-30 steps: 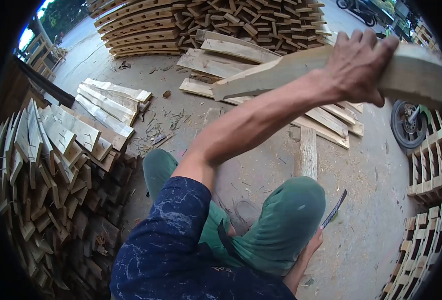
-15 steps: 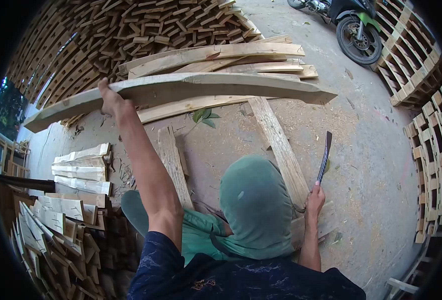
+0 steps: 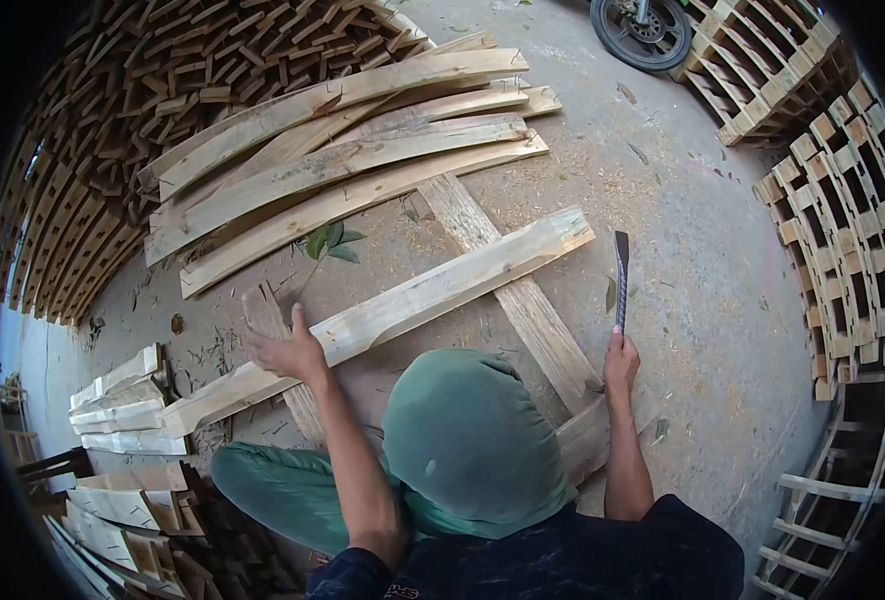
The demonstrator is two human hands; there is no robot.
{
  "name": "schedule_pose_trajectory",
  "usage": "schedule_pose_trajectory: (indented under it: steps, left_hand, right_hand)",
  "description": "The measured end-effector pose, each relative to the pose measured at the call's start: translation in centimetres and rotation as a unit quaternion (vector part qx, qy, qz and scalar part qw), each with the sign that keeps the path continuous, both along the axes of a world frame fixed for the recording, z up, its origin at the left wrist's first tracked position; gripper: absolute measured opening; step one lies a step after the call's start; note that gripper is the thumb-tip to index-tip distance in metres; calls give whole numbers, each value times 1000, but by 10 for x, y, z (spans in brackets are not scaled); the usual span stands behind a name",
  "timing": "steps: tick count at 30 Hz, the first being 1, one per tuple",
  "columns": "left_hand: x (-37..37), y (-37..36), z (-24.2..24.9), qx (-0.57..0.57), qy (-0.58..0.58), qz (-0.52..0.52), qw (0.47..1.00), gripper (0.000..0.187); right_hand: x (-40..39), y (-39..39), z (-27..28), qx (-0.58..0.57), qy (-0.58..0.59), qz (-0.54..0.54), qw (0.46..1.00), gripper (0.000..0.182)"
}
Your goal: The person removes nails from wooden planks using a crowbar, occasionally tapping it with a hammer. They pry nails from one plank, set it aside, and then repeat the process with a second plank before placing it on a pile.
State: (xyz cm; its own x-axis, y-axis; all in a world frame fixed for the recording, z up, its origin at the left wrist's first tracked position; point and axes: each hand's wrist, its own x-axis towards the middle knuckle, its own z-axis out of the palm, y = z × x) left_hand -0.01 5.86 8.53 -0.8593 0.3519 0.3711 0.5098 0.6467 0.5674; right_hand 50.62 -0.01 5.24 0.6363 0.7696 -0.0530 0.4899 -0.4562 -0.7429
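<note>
My left hand (image 3: 290,350) is at the left part of a long pale plank (image 3: 452,280), its thumb and fingers spread at the plank's edge. The plank lies slantwise across two rough wooden beams, a right one (image 3: 537,330) and a left one (image 3: 305,412). My right hand (image 3: 620,366) is closed round the lower end of a dark pry bar (image 3: 620,285), which has a ribbed shaft and a flat end pointing away from me. The bar is held right of the beams, apart from the plank.
Several long planks (image 3: 362,150) with nails sticking out lie beyond the beams. A large wood stack (image 3: 192,70) rises behind them. Pallets (image 3: 762,70) and a motorcycle wheel (image 3: 645,30) stand at the right. Shorter boards (image 3: 117,400) are at the left; a leafy sprig (image 3: 330,242) lies on the floor.
The plank has come down from my raised left hand onto the two beams. My left hand has lowered and its fingers have spread. My right hand still holds the pry bar.
</note>
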Motion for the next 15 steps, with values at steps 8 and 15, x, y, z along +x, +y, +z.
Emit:
schedule_pose_trajectory:
  steps: [8,15]
  left_hand:
    - [106,64,-60,-357,64,-598,715,115]
    - [108,67,-70,-337,88,-576,740,105]
  right_hand:
    - [6,80,-24,-1,-87,62,994,51]
    - [-6,117,-30,108,-100,49,988,53]
